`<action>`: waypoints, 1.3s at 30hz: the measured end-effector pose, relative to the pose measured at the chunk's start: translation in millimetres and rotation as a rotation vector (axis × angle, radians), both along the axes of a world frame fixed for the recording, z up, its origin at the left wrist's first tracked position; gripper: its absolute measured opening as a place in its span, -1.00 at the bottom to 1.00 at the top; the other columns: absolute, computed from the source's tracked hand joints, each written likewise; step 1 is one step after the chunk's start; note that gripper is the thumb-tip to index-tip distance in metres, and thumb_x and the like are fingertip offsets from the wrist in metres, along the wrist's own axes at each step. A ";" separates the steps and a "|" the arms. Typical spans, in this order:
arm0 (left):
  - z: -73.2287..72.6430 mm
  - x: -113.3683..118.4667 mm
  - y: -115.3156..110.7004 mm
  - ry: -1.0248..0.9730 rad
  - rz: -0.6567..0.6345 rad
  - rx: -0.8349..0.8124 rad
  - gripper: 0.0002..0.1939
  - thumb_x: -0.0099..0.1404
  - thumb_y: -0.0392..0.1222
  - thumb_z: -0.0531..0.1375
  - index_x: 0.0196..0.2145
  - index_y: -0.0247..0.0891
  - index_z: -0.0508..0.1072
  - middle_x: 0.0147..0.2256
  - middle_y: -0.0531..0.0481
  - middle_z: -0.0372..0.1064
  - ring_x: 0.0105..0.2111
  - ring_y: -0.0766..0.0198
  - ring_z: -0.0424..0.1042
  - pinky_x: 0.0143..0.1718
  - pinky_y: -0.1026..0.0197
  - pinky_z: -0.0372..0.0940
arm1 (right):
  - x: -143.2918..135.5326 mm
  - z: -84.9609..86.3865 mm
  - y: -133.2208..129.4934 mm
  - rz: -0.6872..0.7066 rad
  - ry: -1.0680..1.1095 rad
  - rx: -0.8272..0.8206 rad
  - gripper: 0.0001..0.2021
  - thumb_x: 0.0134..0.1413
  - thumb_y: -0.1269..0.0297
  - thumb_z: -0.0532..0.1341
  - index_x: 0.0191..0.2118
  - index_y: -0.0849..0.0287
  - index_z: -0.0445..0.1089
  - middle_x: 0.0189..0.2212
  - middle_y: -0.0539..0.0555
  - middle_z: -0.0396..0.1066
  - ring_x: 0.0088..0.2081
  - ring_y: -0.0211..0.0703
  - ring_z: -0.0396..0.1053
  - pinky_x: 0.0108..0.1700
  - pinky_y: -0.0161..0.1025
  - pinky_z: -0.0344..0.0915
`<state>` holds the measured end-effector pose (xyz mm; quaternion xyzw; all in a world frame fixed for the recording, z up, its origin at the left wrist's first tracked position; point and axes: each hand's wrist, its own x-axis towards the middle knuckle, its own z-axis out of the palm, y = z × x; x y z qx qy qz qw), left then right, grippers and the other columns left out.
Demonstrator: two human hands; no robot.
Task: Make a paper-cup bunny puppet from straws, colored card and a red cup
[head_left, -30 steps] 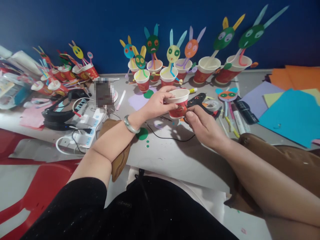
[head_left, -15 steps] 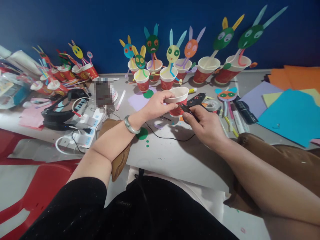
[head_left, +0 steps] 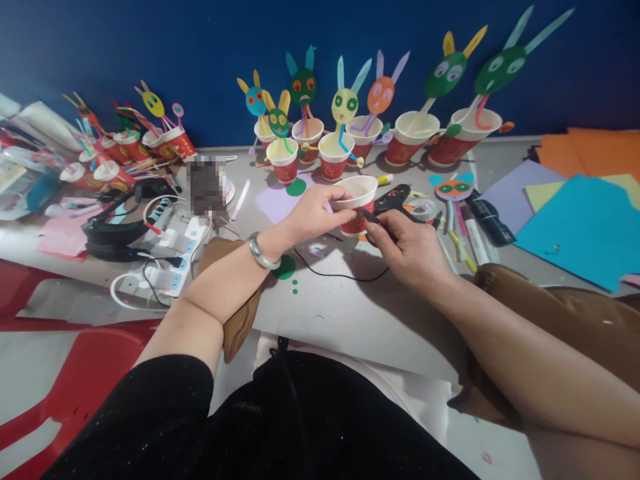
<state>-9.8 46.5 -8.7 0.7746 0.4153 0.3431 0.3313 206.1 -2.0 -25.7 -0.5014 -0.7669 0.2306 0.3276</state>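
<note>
A red and white paper cup (head_left: 364,193) is pinched at its left side by my left hand (head_left: 320,212), thumb on the outer wall and fingers at the rim. My right hand (head_left: 410,247) is closed around a dark pointed tool (head_left: 370,217), its tip at the cup's right front wall. Most of that tool is hidden in my fist, so its kind is unclear. Just behind my right hand lie a black glue gun (head_left: 395,199) and a roll of clear tape (head_left: 424,211). Green paper circles (head_left: 285,267) lie near my left wrist.
Paper cups with rabbit-like paper figures (head_left: 336,157) line the blue wall. Right of my hands are markers (head_left: 475,243), an orange paper face (head_left: 454,188) and coloured sheets (head_left: 580,230). At left are a power strip (head_left: 187,257) and black headgear (head_left: 120,223). A black cord (head_left: 340,277) crosses the table.
Both hands keep their hold on the cup and the dark tool. The tool's tip has shifted slightly to the left against the cup wall.
</note>
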 end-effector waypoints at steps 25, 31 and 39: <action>-1.1 2.2 -7.3 0.064 0.083 0.131 -0.90 0.32 -0.24 0.25 -0.38 -0.23 0.42 -0.37 0.05 0.50 -0.33 0.29 0.42 -0.22 0.19 0.33 | 0.3 -0.9 -0.3 -0.039 -0.065 0.008 -0.62 0.38 -0.10 0.10 -0.25 0.10 0.44 -0.57 0.03 0.37 -0.55 -0.14 0.23 -0.39 -0.20 0.09; -3.6 3.9 -9.8 0.149 0.091 0.242 -0.83 0.34 -0.24 0.25 -0.42 -0.21 0.38 -0.40 0.02 0.48 -0.36 0.25 0.39 -0.21 0.15 0.29 | 1.5 -9.1 0.4 -0.093 -0.244 0.136 -0.61 0.41 -0.06 0.06 -0.17 0.13 0.46 -0.56 0.07 0.39 -0.55 -0.12 0.22 -0.42 -0.22 -0.06; -7.4 7.1 -13.0 0.250 0.109 0.318 -0.74 0.42 -0.16 0.21 -0.44 -0.18 0.33 -0.41 0.00 0.43 -0.36 0.21 0.34 -0.08 0.07 0.31 | -1.3 -6.3 -2.5 -0.154 -0.317 0.160 -0.70 0.37 0.04 0.11 -0.22 0.15 0.43 -0.50 0.15 0.46 -0.54 -0.14 0.22 -0.43 -0.21 -0.17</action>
